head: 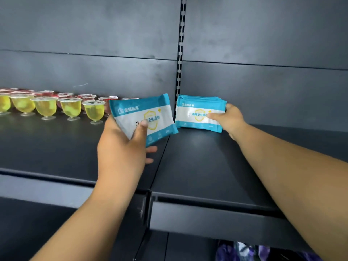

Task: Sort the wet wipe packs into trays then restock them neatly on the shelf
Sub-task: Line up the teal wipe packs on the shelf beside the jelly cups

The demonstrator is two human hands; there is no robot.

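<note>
Our two forearms reach in from the bottom edge of the head view toward the dark shelf (197,157). Our left hand (122,146) grips a single wet wipe pack (148,113), thumb pressed on its printed face, fingers curled behind; the pack hangs tilted, its long axis running left to right and dipping at the right corner. Our right hand (226,117) pinches the right end of a row of packs (197,113) standing upright against the back panel, steadying them. The single pack sits just left of that row, nearly touching, so we judge the left hand is the nearer one to set it upright against the row's front. Jelly cups (69,108) line the shelf further left.
</note>
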